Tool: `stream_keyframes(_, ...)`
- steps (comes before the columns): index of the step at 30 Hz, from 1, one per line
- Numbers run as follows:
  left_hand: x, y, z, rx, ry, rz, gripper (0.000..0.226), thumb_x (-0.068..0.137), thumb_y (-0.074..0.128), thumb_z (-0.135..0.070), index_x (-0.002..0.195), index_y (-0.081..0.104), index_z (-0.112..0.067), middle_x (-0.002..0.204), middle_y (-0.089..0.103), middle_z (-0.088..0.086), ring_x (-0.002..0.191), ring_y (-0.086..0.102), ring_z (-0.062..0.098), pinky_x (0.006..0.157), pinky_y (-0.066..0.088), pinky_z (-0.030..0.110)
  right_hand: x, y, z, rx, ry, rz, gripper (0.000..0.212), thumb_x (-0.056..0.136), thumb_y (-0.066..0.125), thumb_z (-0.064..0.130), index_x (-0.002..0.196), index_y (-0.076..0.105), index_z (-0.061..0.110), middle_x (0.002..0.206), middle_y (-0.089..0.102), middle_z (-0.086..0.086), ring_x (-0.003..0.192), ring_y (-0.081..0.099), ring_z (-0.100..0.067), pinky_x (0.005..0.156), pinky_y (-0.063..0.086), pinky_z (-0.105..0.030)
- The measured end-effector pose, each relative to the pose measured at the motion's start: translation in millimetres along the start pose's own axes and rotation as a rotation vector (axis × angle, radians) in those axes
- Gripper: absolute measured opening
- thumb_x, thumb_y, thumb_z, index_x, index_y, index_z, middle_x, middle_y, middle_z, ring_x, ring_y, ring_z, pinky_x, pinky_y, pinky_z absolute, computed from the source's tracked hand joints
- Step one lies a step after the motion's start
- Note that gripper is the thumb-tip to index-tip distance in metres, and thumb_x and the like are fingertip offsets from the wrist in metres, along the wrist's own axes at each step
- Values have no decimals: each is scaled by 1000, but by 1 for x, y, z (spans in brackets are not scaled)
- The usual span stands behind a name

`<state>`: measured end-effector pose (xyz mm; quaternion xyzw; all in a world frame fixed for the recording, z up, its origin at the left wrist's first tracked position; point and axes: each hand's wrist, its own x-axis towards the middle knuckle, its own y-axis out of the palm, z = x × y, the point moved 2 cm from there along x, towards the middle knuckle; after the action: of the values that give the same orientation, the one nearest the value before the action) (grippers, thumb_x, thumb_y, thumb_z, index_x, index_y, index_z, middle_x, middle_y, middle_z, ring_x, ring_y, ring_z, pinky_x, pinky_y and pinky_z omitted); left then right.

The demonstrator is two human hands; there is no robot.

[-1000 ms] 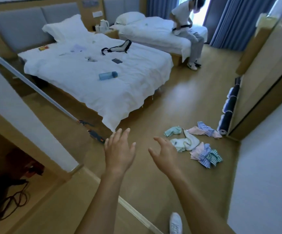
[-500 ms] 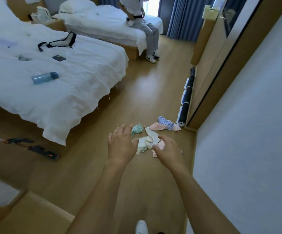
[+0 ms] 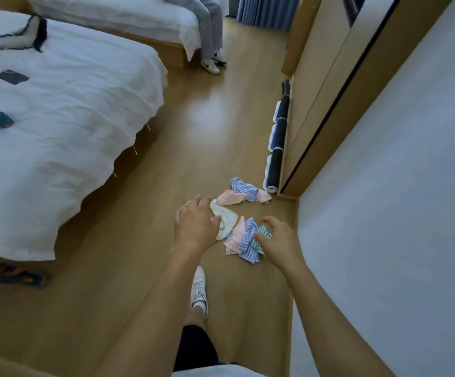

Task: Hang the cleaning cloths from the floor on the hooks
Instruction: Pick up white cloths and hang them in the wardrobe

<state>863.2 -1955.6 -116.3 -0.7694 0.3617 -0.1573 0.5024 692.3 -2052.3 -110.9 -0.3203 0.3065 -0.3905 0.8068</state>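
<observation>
Both the left hand (image 3: 196, 227) and right hand (image 3: 280, 242) hover loosely spread and empty over soft, light cleaning cloths (image 3: 244, 240), best pinched at a raised fold

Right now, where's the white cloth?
In the head view the white cloth lies on the floor mid-frame, partly under the left hand, with the striped cloth pile on its right.
</observation>
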Motion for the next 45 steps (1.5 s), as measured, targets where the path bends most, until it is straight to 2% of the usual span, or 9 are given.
stream_keyframes(8,143,37,13,-45,24,179,54,91,61,-33,141,48,-19,142,50,6,128,48,28,103,38,42,128,10,7,-25,147,80,45,89,61,25,133,55,16,130,59,-5,118,54,-19,92,40,-25)
stream_keyframes(12,199,63,34,-4,15,276,54,89,64,-29,139,49,-17,137,53,11,126,49,32,99,40,44,187,32,3,1,203,143,40,88,61,20,128,58,15,123,63,-7,112,58,-22,88,42,-27)
stream_keyframes(16,242,110,51,-1,23,371,47,88,65,-25,133,53,-14,130,56,13,119,53,34,95,44,44,239,65,-21,-57,264,228,46,87,61,25,132,56,18,130,61,-5,117,57,-23,90,42,-27)
stream_keyframes(24,320,284,121,-22,-103,504,46,90,63,-28,131,52,-9,126,58,17,114,55,35,91,46,47,373,185,-122,-98,289,401,44,87,65,26,129,59,14,127,63,-7,115,59,-23,99,46,-36)
stream_keyframes(30,380,448,189,-28,-153,557,53,97,56,-34,142,44,-11,135,53,18,124,50,35,95,43,44,490,315,-223,-75,331,471,38,84,70,25,118,66,9,114,68,-13,108,63,-30,96,49,-45)
stream_keyframes(34,420,541,228,-82,-193,604,57,97,55,-37,146,40,-14,135,55,17,126,49,34,98,41,41,548,403,-275,-68,292,519,35,86,68,25,119,64,12,117,66,-10,104,62,-22,86,49,-31)
stream_keyframes(38,454,611,254,-116,-200,650,61,97,53,-40,150,32,-19,145,48,11,128,48,30,104,40,44,588,470,-311,-142,201,579,38,88,65,29,124,62,18,128,61,-6,118,57,-21,105,42,-39)
stream_keyframes(41,475,647,265,-145,-187,594,60,96,52,-41,150,32,-24,144,48,7,130,46,27,107,37,49,615,499,-330,-238,137,603,40,89,62,32,128,59,21,135,56,-3,121,55,-22,108,38,-44)
stream_keyframes(45,497,669,262,-36,-190,457,57,95,48,-49,148,35,-29,143,44,9,134,38,31,109,27,52,643,516,-343,-236,113,522,38,90,62,23,128,59,20,136,52,-4,120,54,-20,94,46,-31)
